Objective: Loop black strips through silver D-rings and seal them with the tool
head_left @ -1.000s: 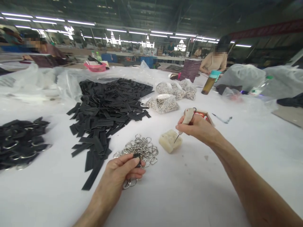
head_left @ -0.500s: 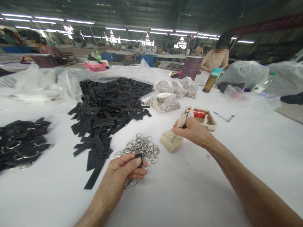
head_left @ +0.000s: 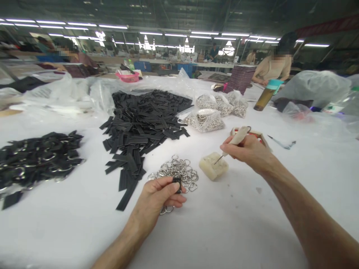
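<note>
My left hand (head_left: 163,193) pinches a small folded black strip (head_left: 176,184) between thumb and fingers, just in front of a heap of silver D-rings (head_left: 179,168). A couple of rings show below the fingers. My right hand (head_left: 246,147) is closed round the pale handle of an awl (head_left: 237,139), which slants down to the left. Its thin metal tip meets the top of a cream, waxy-looking block (head_left: 211,170); how deep the tip sits I cannot tell. Beyond the rings lies a large pile of flat black strips (head_left: 146,119).
At left lies a pile of black strips fitted with rings (head_left: 42,160). Behind stand clear bags of metal rings (head_left: 206,120), a bottle with a turquoise lid (head_left: 265,98) and a pink basket (head_left: 128,76). A box (head_left: 262,139) is partly behind my right hand. Co-workers sit farther back.
The view has turned left, so things appear farther right. In my right hand the awl has tilted, its pale handle and thin shaft now plainer. My left hand keeps its pinch on the strip.
</note>
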The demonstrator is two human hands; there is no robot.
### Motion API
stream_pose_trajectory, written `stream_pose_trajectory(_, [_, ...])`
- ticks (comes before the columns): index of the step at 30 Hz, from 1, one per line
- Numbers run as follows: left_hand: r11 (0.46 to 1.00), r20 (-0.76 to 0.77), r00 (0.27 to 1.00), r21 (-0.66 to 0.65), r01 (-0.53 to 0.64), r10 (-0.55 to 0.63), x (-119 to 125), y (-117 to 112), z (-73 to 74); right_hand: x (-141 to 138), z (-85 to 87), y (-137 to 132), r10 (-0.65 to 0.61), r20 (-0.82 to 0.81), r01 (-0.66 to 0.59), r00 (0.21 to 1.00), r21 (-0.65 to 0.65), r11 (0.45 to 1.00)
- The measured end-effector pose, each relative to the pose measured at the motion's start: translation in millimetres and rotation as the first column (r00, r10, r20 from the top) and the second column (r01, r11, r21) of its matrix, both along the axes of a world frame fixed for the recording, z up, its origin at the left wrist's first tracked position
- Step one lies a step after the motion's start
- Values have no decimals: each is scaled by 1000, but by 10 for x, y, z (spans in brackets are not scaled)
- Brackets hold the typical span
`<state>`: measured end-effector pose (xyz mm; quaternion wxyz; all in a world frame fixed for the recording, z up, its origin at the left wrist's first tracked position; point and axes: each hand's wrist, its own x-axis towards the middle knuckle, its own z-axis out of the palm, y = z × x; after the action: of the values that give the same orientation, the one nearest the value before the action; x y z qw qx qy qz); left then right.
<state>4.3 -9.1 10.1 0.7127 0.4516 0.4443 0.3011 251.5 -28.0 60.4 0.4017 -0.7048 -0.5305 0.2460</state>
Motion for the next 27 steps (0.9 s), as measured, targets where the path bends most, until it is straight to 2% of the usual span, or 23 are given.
stream_pose_trajectory(2, [1000,19,1000,6,8,-8,3,-13,-1,-17,12,-6,26,-222,-17,975,43,999])
stream_pose_trajectory(4, [1000,31,999,21,8,-9,3,-23,1,-91,31,-15,82,-435,-57,897,69,996])
stream_pose_trajectory(6, [999,28,1000,39,9,-10,2,-35,9,-215,53,-35,126,-553,-91,823,91,992])
stream_pose_trajectory(8, [998,19,1000,54,15,-16,3,-48,20,-361,65,-60,149,-600,-111,786,101,989])
stream_pose_trajectory(11, [997,14,1000,69,17,-18,7,-63,30,-549,47,-85,163,-606,-139,779,87,986])
stream_pose_trajectory(14, [996,18,999,78,36,-38,6,-66,28,-649,-10,-82,165,-548,-158,820,59,986])
stream_pose_trajectory(18, [994,21,998,92,64,-66,-1,-65,23,-683,-89,-57,154,-476,-148,866,51,988])
stream_pose_trajectory(27, [986,7,991,100,131,-132,4,-79,47,-709,-126,-50,225,-439,-217,870,70,974])
